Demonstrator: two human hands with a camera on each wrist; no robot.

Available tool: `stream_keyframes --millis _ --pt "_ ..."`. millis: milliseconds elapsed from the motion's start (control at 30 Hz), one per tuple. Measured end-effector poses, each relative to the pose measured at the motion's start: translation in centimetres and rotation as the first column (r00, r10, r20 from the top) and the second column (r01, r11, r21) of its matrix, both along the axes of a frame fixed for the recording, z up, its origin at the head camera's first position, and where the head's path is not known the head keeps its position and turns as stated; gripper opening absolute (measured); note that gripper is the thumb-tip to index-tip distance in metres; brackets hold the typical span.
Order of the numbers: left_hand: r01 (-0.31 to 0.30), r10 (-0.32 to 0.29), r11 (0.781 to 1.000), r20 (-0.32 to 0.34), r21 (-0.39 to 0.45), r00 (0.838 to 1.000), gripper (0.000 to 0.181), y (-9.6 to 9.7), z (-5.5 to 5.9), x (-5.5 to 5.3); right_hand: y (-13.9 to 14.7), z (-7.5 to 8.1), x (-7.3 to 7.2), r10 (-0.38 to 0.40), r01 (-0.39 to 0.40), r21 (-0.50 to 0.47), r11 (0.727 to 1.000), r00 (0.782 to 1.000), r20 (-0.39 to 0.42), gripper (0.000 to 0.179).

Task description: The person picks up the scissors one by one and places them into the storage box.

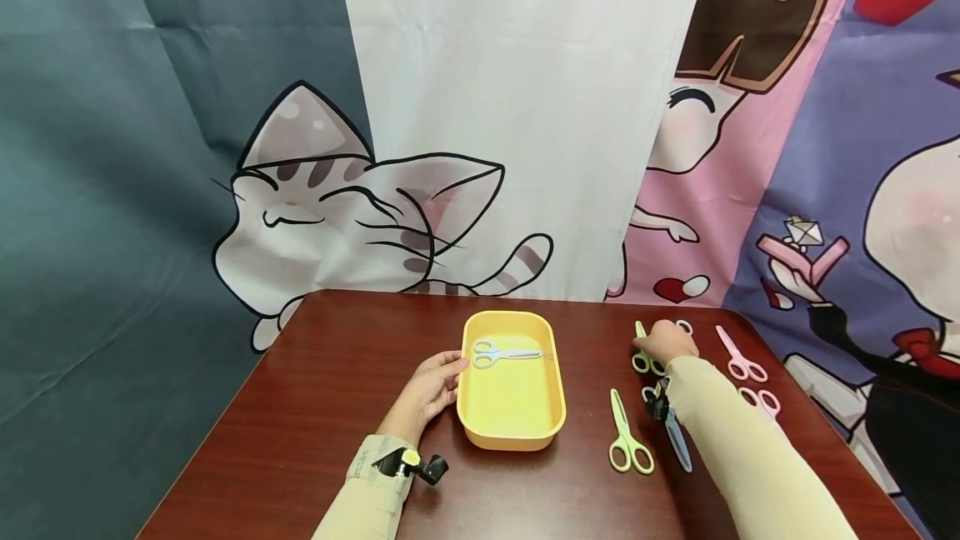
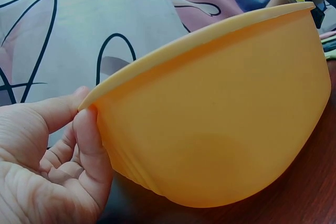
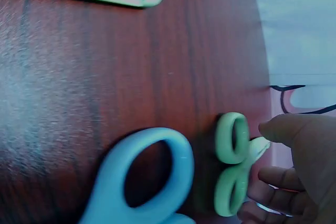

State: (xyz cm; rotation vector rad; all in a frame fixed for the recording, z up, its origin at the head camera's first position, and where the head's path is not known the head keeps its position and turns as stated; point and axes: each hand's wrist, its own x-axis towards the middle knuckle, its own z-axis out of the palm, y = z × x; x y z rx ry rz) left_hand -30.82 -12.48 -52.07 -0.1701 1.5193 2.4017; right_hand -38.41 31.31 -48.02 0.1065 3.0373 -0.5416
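My left hand (image 1: 431, 394) pinches the left rim of a yellow plastic tray (image 1: 510, 444) between thumb and fingers, as the left wrist view shows closely. Inside the tray lies a pair of pale blue scissors (image 1: 504, 353). At the far right of the table my right hand (image 1: 670, 342) is over green scissors (image 1: 647, 363). In the right wrist view the thumb and loosely bent fingers stand either side of the green scissors' blades (image 3: 258, 149); contact cannot be made out. Blue scissors (image 1: 677, 440) lie below my right wrist, partly hidden by it.
More green scissors (image 1: 625, 437) lie right of the tray. Pink scissors (image 1: 738, 367) and another pink pair (image 1: 767, 403), partly behind the sleeve, lie near the right edge. A pale handle (image 1: 685, 327) shows behind my right hand. A printed curtain (image 1: 510, 107) hangs behind the brown table (image 1: 315, 407).
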Motion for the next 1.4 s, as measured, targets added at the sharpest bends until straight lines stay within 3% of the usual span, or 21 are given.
stream_keyframes --millis 200,467,633,733,833,967,1100,1233,1400 --pt "0.001 -0.001 1.000 -0.001 0.008 1.000 0.023 -0.1 -0.1 0.0 -0.3 -0.8 0.0 -0.009 0.010 0.051 0.999 1.000 -0.010 0.033" --pt "0.002 -0.001 1.000 -0.016 0.002 1.000 0.022 -0.1 0.0 0.1 -0.2 -1.3 -0.3 0.007 -0.006 0.050 0.999 1.000 -0.028 0.028" --pt "-0.010 0.010 1.000 -0.006 0.001 1.000 0.020 -0.2 0.1 0.1 -1.2 -0.4 -1.2 0.030 -0.029 0.025 0.999 0.997 -0.072 0.029" --pt "-0.010 0.010 1.000 -0.007 0.007 1.000 0.019 -0.1 0.0 0.1 -3.1 1.0 -2.1 0.114 -0.114 0.005 0.993 0.983 -0.143 0.027" --pt "-0.011 0.011 1.000 -0.006 0.017 1.000 0.018 0.0 0.0 0.1 -5.7 2.8 -2.6 0.248 -0.251 0.013 0.968 0.947 -0.202 0.020" --pt "-0.009 0.009 1.000 -0.010 0.022 1.000 0.016 0.1 0.0 0.2 -9.9 4.7 -2.2 0.399 -0.404 0.029 0.914 0.885 -0.241 0.014" --pt "-0.001 0.001 1.000 -0.024 0.025 1.000 0.019 0.1 0.0 0.2 -13.7 5.7 -1.2 0.537 -0.537 0.080 0.840 0.799 -0.270 0.012" --pt "-0.001 0.001 0.999 -0.021 0.033 1.000 0.019 0.0 0.0 0.2 -16.6 6.1 0.1 0.643 -0.618 0.182 0.765 0.716 -0.272 0.011" --pt "0.013 -0.012 0.999 -0.023 0.038 1.000 0.015 -0.1 -0.1 0.2 -18.9 5.5 1.4 0.724 -0.676 0.258 0.690 0.645 -0.246 0.011"
